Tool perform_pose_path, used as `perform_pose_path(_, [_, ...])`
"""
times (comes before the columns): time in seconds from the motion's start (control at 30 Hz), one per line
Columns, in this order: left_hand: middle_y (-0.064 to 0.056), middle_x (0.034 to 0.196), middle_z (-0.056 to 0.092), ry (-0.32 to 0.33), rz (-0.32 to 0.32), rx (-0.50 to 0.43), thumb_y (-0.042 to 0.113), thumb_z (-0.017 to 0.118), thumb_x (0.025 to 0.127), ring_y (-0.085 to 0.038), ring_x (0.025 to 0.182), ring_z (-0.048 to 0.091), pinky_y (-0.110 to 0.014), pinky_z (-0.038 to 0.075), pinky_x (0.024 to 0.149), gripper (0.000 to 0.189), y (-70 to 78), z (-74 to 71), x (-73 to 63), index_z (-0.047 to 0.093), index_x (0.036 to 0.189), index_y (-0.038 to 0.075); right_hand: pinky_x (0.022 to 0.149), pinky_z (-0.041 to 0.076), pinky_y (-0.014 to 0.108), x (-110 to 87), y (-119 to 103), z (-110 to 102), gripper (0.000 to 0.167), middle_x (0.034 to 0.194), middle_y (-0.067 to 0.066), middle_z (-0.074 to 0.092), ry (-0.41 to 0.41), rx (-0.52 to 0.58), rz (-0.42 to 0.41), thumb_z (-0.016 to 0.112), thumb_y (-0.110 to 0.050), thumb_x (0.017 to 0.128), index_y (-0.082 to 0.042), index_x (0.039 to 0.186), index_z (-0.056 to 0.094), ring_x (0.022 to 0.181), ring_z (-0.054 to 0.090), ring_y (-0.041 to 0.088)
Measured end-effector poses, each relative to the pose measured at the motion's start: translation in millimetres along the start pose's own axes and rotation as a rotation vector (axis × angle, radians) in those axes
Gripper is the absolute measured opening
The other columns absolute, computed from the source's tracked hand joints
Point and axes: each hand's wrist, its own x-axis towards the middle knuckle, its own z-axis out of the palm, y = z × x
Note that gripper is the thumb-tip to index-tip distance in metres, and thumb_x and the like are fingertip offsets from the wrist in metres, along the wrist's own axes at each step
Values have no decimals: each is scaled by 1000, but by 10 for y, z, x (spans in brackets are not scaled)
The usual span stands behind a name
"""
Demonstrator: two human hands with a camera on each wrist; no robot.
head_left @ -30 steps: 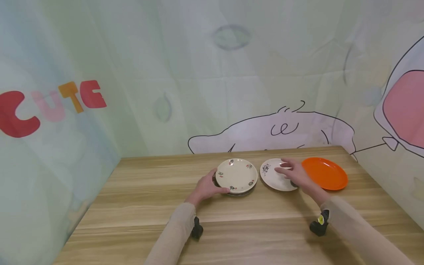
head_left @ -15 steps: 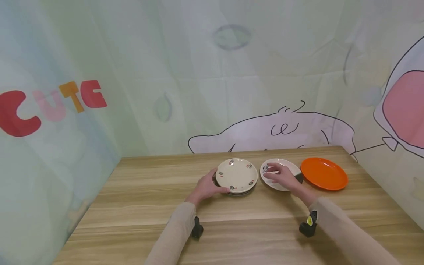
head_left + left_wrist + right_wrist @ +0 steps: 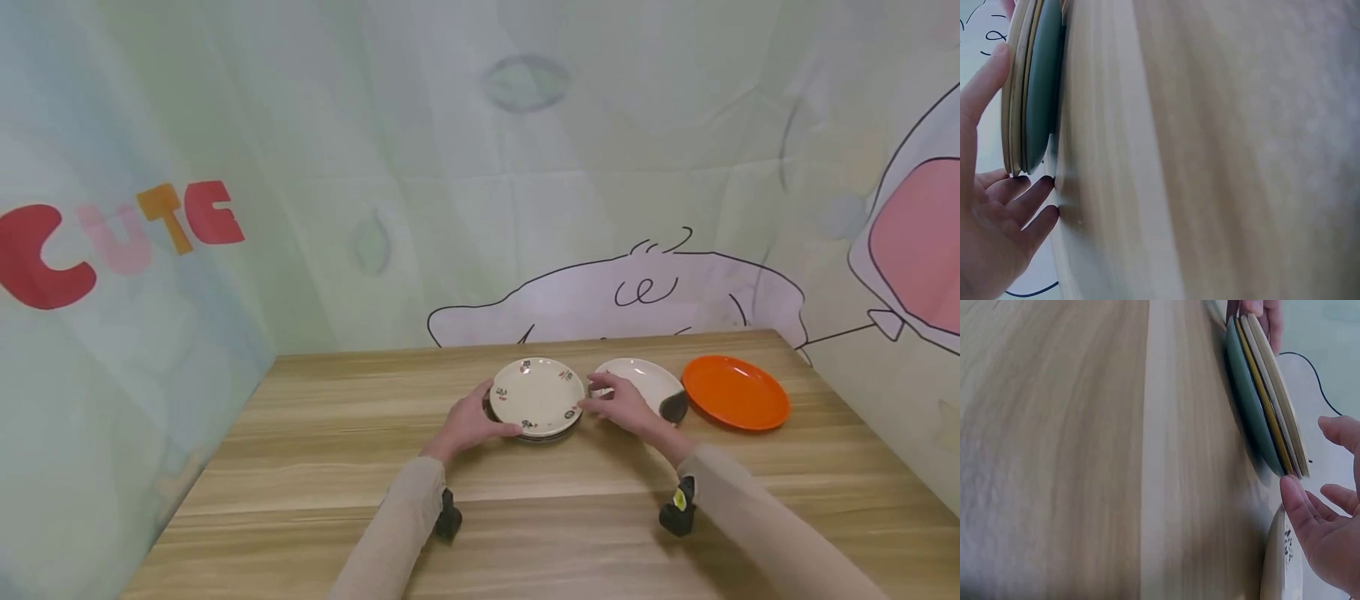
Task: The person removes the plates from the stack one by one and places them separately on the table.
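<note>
While a printed cloth backdrop [image 3: 525,183] with cartoon outlines and the letters "CUTE" [image 3: 120,242] is hung round three sides, a wooden tabletop [image 3: 315,467] is seen carrying three sets of dishes in a row near its far edge. An orange plate [image 3: 738,393] is set farthest to the right, clear of both hands. Just beside it, a white plate with a dark floral print [image 3: 645,382] is laid, and its near edge is partly covered by the right hand [image 3: 626,406]. A small dark device is strapped at each sleeve's wrist.

At the middle of the row a stack of plates [image 3: 536,398] is placed flat on the tabletop. Its top plate is cream with small red and green flower motifs round the rim. From the right wrist view the stack [image 3: 1266,400] is shown edge-on: a teal plate at the bottom, a yellowish one above it, cream ones on top.

The stack is flanked by both hands. The left hand [image 3: 467,423] is curved against the left rim, thumb near the top edge and fingers [image 3: 1022,200] by the lower edge; whether a firm grip is closed cannot be told. The right hand is held loosely open with fingertips [image 3: 1294,487] right at the stack's right rim, nothing being grasped.
</note>
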Motion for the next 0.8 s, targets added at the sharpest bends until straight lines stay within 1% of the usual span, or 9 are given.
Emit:
perform_pose_path(0.17, [-17,141,35,-1,5,-1,48,80,60,-31,129,32,-46,26,107,108,-1,4,1,25,142,4,63,55,29,-4,-33,57,60,115,29,51,-2,-1,-41,70,-12,77,13,124,43,86,60,26])
perform_pose_path(0.27, [-17,141,35,-2,1,0,49,79,60,-31,129,32,-46,26,107,108,2,4,-3,25,142,4,61,55,29,7,-29,76,58,112,27,53,6,-1,-34,70,-9,76,13,123,45,83,60,24])
perform_pose_path(0.43, [-17,141,35,-2,-4,-5,48,80,60,-31,129,33,-46,26,107,107,9,2,-6,25,142,4,60,56,30,32,-18,102,58,107,27,54,-18,-10,-46,70,-8,76,14,123,44,81,61,24])
perform_pose_path(0.53, [-16,141,35,1,-6,0,48,80,61,-31,129,33,-46,27,107,107,4,5,-3,25,142,5,60,56,29,44,-20,121,59,108,27,54,-27,-16,-51,70,-9,76,14,124,43,82,62,24])
perform_pose_path(0.8, [-17,139,38,-1,-1,-15,47,80,60,-31,127,36,-46,28,106,108,-4,6,-8,25,142,5,60,56,28,37,-42,135,61,113,28,51,-28,9,-15,69,-6,76,13,127,40,80,62,21])
